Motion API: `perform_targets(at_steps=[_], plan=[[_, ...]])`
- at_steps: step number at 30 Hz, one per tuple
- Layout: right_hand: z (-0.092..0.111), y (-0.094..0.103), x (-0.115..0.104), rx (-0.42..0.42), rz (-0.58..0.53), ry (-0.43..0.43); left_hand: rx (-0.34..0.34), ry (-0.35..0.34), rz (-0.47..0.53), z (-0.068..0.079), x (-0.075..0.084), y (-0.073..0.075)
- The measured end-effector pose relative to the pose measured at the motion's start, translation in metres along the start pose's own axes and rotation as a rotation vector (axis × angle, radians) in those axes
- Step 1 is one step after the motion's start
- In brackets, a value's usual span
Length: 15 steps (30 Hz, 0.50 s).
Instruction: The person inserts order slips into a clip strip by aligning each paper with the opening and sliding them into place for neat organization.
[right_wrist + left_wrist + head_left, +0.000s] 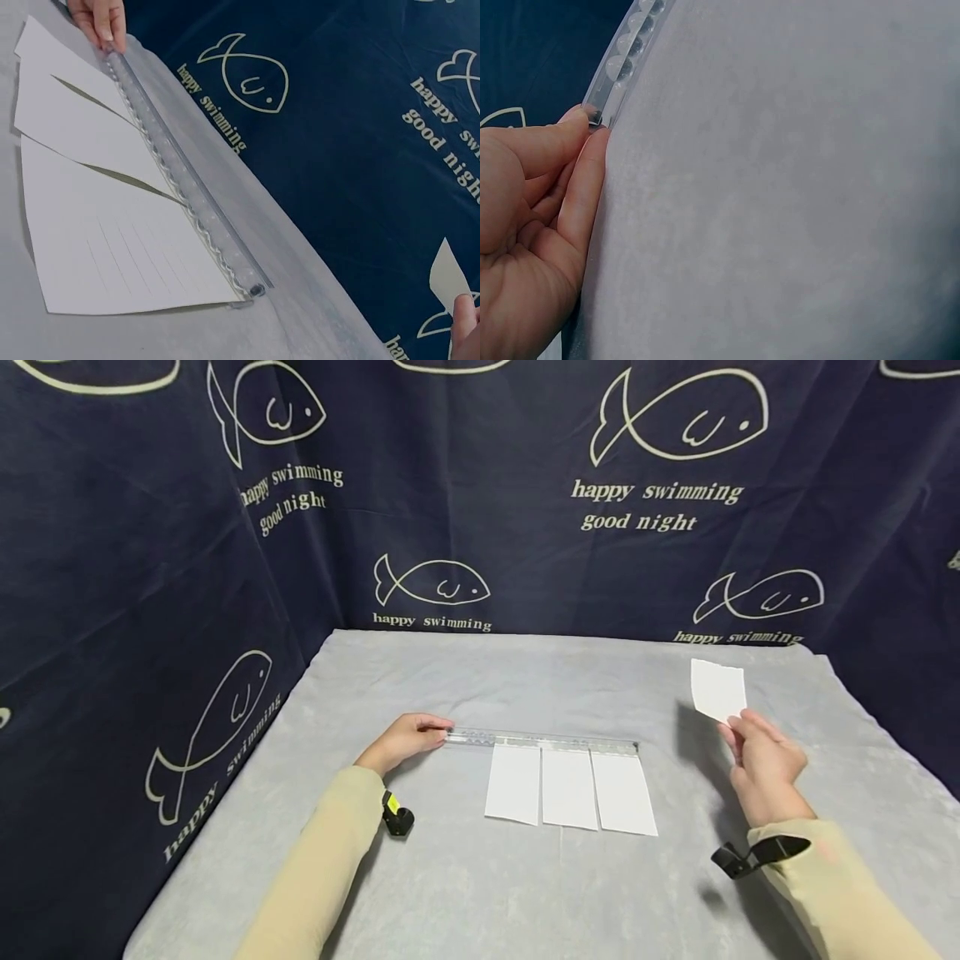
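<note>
My left hand (405,742) pinches the left end of a clear plastic note rail (468,737) between thumb and fingers. Round clear beads (619,67) show inside the rail in the left wrist view. Three white paper slips (513,783) are side by side with their top edges at the rail, toward its right part. Faint lines mark the nearest slip (135,255) in the right wrist view. Over to the right, my right hand (768,764) holds another white paper slip (717,690) by its lower corner, raised above the table and apart from the rail.
A light grey cloth covers the table (562,893). Dark blue curtains (525,468) with fish drawings and lettering stand behind and beside it. Black wrist straps (765,853) sit over both beige sleeves.
</note>
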State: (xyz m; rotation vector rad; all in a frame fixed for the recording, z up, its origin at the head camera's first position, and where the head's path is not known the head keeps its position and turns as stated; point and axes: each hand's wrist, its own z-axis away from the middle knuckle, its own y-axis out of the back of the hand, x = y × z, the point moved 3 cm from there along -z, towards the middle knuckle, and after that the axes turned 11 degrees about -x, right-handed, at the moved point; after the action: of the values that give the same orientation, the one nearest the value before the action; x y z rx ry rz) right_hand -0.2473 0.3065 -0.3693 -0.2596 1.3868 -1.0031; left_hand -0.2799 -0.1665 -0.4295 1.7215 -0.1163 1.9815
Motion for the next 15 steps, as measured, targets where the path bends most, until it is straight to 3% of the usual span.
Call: perform_targets(at_steps=[15], plan=[[0.015, -0.010, 0.013, -0.076, 0.035, -0.053, -0.002, 0.004, 0.033, -0.001, 0.000, 0.000]])
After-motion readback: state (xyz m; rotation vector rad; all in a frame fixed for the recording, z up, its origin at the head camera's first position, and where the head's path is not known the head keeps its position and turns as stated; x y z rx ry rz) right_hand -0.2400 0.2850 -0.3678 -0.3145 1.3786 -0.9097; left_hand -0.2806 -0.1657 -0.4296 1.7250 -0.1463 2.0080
